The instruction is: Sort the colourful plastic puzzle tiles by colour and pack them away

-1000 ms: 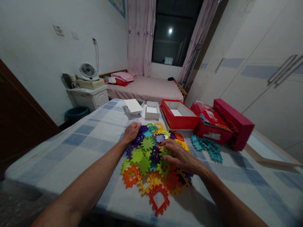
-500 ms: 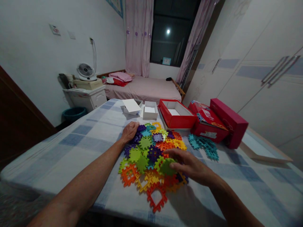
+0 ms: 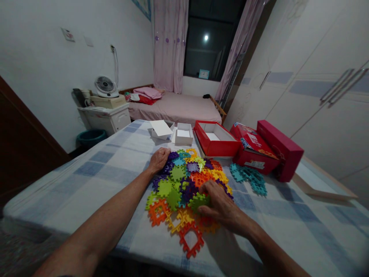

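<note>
A heap of colourful plastic interlocking tiles (image 3: 177, 173) with toothed edges lies on the table in green, purple, orange, yellow and teal. My left hand (image 3: 160, 159) rests as a closed fist against the heap's far left edge, beside purple tiles (image 3: 168, 167); whatever its fingers may hold is hidden. Over the near right part, my right hand (image 3: 220, 204) has its thumb and bent fingers around a green interlocking tile (image 3: 198, 201), partly covered by the hand. An orange frame-shaped tile (image 3: 191, 239) lies nearest me.
Teal tiles (image 3: 250, 179) lie apart on the right. Behind the heap stand white boxes (image 3: 184, 134), an open red box (image 3: 219, 146), a red printed carton (image 3: 255, 152) and a magenta box (image 3: 284, 154). A checked cloth (image 3: 115, 157) covers the table.
My right hand has shifted slightly left and curled further over the green tile, covering more of it. My left fist stays in place.
</note>
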A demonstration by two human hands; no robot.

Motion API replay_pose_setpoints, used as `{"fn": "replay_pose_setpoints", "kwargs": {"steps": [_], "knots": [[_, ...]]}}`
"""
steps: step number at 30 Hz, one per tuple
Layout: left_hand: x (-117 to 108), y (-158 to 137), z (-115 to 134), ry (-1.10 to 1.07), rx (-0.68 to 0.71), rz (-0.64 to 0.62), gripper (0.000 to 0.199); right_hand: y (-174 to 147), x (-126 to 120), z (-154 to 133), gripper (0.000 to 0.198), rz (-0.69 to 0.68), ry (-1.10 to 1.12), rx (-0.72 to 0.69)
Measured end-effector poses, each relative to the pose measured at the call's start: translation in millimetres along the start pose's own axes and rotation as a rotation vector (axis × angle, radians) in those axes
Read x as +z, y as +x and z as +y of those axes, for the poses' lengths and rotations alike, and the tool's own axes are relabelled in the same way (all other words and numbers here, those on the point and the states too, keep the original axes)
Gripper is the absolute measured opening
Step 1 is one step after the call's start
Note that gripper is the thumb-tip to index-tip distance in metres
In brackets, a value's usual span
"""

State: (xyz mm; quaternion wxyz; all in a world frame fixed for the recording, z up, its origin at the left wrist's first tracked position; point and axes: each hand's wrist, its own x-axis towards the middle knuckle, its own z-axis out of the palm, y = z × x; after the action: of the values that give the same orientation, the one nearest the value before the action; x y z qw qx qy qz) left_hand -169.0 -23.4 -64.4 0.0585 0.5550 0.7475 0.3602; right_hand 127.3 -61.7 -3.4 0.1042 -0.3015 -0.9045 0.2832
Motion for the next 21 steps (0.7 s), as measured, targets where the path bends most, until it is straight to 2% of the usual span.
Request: {"fn": "replay_pose_setpoints", "kwargs": {"steps": [6, 10, 14, 17, 21], "knots": [[2, 1, -1, -0.001, 0.008, 0.002, 0.044, -1, -6, 1, 0.015, 0.022, 0.076, -0.007], [2, 1, -2, -0.006, 0.006, 0.007, 0.043, -2, -11, -7, 0.015, -0.032, 0.223, 0.061], [3, 1, -2, -0.012, 0.009, 0.01, 0.043, 2, -8, -29, 0.027, -0.025, 0.372, 0.089], [4, 1, -3, -0.011, 0.014, 0.011, 0.043, 13, 3, -45, 0.036, -0.052, 0.344, 0.05], [5, 1, -4, -0.001, 0.01, 0.016, 0.043, 29, 23, -50, 0.041, -0.054, 0.155, -0.039]]}}
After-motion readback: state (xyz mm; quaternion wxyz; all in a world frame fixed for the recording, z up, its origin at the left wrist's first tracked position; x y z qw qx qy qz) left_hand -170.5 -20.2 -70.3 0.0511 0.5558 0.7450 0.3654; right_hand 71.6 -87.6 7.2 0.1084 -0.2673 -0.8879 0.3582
